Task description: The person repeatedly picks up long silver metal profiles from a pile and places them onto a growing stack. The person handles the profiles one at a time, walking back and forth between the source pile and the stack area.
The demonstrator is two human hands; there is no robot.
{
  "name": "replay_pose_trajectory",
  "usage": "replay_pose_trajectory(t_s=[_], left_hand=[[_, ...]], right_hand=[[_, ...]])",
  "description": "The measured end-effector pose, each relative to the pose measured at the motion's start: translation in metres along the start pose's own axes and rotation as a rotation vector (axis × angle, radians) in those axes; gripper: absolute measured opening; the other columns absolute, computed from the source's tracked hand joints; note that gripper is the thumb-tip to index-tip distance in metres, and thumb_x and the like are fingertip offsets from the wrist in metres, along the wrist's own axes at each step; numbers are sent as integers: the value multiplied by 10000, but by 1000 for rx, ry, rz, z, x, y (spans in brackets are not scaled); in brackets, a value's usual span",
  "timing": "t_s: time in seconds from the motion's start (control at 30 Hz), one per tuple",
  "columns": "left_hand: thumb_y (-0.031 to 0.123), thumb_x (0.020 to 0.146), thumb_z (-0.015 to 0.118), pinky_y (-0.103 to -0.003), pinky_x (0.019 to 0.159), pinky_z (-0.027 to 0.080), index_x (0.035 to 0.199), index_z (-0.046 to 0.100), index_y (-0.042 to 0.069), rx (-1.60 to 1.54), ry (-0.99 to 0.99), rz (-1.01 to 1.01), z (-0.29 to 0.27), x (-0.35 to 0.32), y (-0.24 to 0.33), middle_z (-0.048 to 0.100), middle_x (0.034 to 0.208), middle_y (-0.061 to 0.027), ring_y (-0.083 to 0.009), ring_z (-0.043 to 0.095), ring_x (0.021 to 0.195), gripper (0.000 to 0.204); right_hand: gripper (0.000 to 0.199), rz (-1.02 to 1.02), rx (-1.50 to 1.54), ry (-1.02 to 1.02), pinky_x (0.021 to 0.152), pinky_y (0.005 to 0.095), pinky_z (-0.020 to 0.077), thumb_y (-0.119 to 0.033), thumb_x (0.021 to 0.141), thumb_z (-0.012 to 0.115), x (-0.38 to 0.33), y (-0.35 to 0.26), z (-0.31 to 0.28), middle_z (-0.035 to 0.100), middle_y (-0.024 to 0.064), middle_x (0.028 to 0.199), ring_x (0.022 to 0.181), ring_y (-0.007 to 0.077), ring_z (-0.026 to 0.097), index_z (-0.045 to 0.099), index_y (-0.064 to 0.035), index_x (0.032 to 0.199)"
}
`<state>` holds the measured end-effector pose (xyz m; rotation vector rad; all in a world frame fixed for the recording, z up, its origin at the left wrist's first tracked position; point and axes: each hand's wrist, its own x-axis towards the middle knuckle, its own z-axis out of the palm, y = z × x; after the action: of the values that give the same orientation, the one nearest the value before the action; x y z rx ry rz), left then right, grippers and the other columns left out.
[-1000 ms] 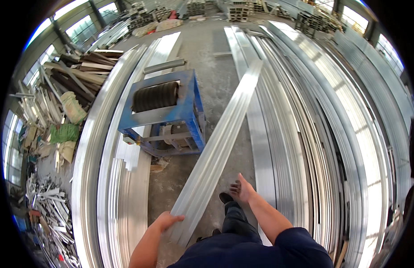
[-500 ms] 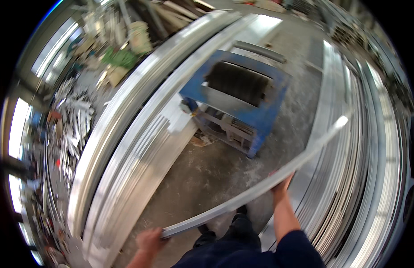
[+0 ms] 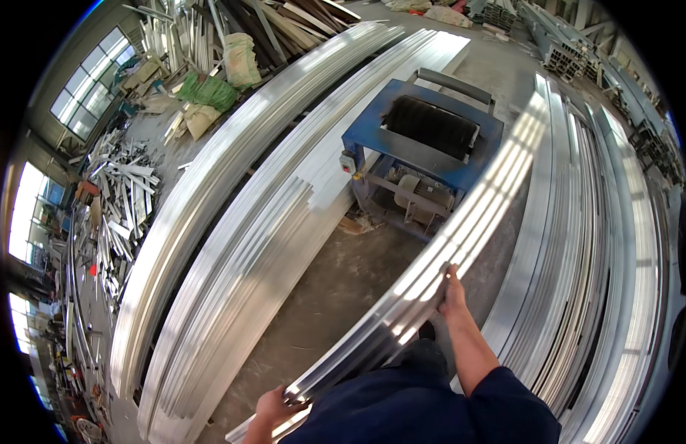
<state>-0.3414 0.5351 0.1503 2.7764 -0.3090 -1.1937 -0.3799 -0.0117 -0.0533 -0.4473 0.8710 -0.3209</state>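
Observation:
A long, silvery metal profile (image 3: pixel 469 229) with a broad, ridged face slants across in front of me, from near my body up to the far right. My left hand (image 3: pixel 274 407) is closed round its near end, low at the left. Further along, my right hand (image 3: pixel 452 294) grips its right-hand edge, with the thumb on top and the other fingers hidden behind. Beyond the profile stands a blue machine (image 3: pixel 369 111) with a dark, ridged roller (image 3: pixel 432 127) in its top opening. The profile's middle stretch covers part of the machine's right side.
Long stacks of metal profiles (image 3: pixel 283 214) lie on the left, and more profiles (image 3: pixel 572 244) lie on the right. A switch box (image 3: pixel 347 163) and a motor (image 3: pixel 420 194) sit on the machine. Scrap strips (image 3: pixel 121 185) and a green sack (image 3: pixel 208 90) lie further left.
The profile has turned from a narrow edge to its broad, ridged face and swung to a steeper slant. Both hands keep hold of it. The machine appears further right in view.

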Motion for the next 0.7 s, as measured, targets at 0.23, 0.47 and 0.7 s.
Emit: replay_pose_trajectory(t_s=[0.23, 0.47, 0.7], left_hand=[[660, 661, 789, -454, 821, 539, 1047, 690, -21, -201, -35, -48, 43, 22, -121, 715, 961, -238, -384, 696, 933, 790], [703, 671, 746, -458, 816, 543, 997, 683, -88, -247, -9, -69, 36, 85, -111, 707, 949, -277, -406, 696, 932, 858], [683, 723, 711, -453, 846, 536, 1052, 661, -117, -258, 5, 82, -66, 195, 18, 696, 1003, -288, -396, 687, 983, 867]], right_hand=[[781, -80, -764, 304, 815, 428, 512, -574, 809, 767, -68, 109, 160, 671, 168, 1058, 962, 270, 640, 614, 96, 1181], [583, -263, -751, 279, 743, 425, 496, -502, 845, 755, 2, 123, 201, 669, 136, 979, 847, 245, 627, 653, 50, 1002], [618, -477, -722, 326, 680, 405, 481, -502, 865, 729, 90, 69, 240, 646, 125, 891, 777, 227, 612, 595, 69, 1059]])
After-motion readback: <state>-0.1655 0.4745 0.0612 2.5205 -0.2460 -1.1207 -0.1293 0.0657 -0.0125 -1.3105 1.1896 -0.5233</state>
